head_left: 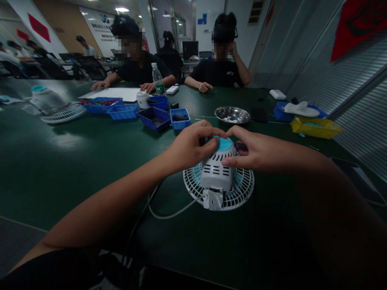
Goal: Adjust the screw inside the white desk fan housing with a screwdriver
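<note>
A small white fan (218,179) lies face down on the green table (75,161), its round grille flat and its white motor housing with a turquoise cap (225,143) pointing up. My left hand (190,147) curls around the left side of the housing, fingers closed at the cap. My right hand (256,151) grips the right side, thumb and fingers pressed on the housing. A white cord (172,213) runs from the fan's base toward me.
Several blue bins (154,117) and a metal bowl (232,115) stand beyond the fan. A yellow tray (314,127) sits at right. Another fan (54,105) lies at far left. Two people sit across the table, beside a water bottle (157,79).
</note>
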`<state>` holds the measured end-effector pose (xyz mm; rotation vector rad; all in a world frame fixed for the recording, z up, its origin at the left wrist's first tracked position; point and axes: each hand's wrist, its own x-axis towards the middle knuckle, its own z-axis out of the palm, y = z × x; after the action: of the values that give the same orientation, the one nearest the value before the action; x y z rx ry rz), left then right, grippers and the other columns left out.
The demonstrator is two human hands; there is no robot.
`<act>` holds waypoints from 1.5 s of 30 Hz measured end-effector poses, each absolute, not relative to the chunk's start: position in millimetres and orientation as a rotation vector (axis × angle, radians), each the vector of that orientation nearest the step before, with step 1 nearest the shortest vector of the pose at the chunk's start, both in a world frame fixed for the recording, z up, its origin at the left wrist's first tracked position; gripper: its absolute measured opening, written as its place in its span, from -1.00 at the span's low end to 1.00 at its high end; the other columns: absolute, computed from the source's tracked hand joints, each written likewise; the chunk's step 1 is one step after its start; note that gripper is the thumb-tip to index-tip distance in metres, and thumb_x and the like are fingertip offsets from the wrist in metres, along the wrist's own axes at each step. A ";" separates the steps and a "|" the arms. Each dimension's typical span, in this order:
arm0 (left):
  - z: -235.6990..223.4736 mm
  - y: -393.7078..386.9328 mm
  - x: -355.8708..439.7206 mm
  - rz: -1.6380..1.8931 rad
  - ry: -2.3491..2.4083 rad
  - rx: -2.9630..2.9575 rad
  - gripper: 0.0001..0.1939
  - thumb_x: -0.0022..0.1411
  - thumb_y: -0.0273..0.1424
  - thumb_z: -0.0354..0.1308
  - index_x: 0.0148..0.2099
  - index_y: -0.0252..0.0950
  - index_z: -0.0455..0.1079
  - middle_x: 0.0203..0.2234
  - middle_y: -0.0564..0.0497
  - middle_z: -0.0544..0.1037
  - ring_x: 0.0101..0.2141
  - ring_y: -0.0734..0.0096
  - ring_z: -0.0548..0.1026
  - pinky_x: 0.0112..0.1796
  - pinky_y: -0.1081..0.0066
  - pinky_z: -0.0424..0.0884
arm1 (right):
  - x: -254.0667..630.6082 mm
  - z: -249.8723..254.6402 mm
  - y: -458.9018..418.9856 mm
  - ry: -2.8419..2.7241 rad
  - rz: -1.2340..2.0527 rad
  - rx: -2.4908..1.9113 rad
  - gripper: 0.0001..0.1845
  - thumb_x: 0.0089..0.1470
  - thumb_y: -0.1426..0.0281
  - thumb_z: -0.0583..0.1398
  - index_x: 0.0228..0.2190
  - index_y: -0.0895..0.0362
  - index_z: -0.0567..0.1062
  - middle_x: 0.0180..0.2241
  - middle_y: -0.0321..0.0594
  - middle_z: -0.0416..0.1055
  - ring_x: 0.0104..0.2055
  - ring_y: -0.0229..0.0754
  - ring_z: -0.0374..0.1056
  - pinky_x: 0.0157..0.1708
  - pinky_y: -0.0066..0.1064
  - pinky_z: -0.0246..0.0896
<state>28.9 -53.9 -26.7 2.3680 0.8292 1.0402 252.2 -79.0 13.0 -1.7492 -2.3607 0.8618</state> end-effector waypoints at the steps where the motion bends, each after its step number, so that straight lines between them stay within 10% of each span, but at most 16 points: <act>1: -27.1 -54.1 29.2 1.051 0.823 2.367 -0.72 0.34 -0.49 0.14 -0.02 -0.32 0.65 -0.29 -0.02 0.51 -0.36 0.49 0.40 -0.28 0.43 0.38 | 252.2 13.0 -78.8 -2.366 0.857 -1.746 -0.14 -0.01 -0.25 0.29 0.17 -0.04 0.36 0.02 -0.13 0.51 -0.01 0.05 0.48 -0.17 -0.25 0.34; 28: -24.3 -64.3 43.2 1.083 1.076 2.246 -0.69 0.27 -0.40 0.17 -0.04 -0.30 0.68 -0.59 0.10 0.43 -0.56 0.51 0.29 -0.50 0.41 0.16 | 247.1 12.2 -81.4 -2.352 0.806 -1.711 -0.21 0.02 -0.18 0.29 0.15 -0.05 0.33 0.00 -0.14 0.48 -0.09 -0.01 0.47 -0.26 -0.27 0.31; 40: -49.5 -19.5 20.3 0.881 0.483 1.905 -0.67 0.36 -0.36 0.09 0.03 -0.15 0.64 0.25 -0.10 0.45 0.26 0.14 0.43 0.22 0.13 0.42 | 244.7 15.2 -81.8 -2.320 0.843 -1.742 -0.10 -0.05 -0.27 0.30 0.17 -0.03 0.33 0.04 -0.10 0.49 -0.04 0.07 0.48 -0.21 -0.22 0.39; 45: -56.7 -21.1 24.0 0.798 0.346 1.705 -0.64 0.34 -0.26 0.15 0.10 -0.18 0.59 0.26 -0.12 0.49 0.27 0.05 0.46 0.24 0.10 0.41 | 243.1 15.5 -83.1 -2.338 0.821 -1.732 -0.17 -0.02 -0.24 0.29 0.11 0.00 0.35 -0.02 -0.11 0.51 -0.10 0.02 0.48 -0.26 -0.25 0.35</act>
<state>24.0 -21.1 -56.7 1.7048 0.3456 0.7976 243.1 -83.1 15.5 -1.7322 -2.3380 0.8215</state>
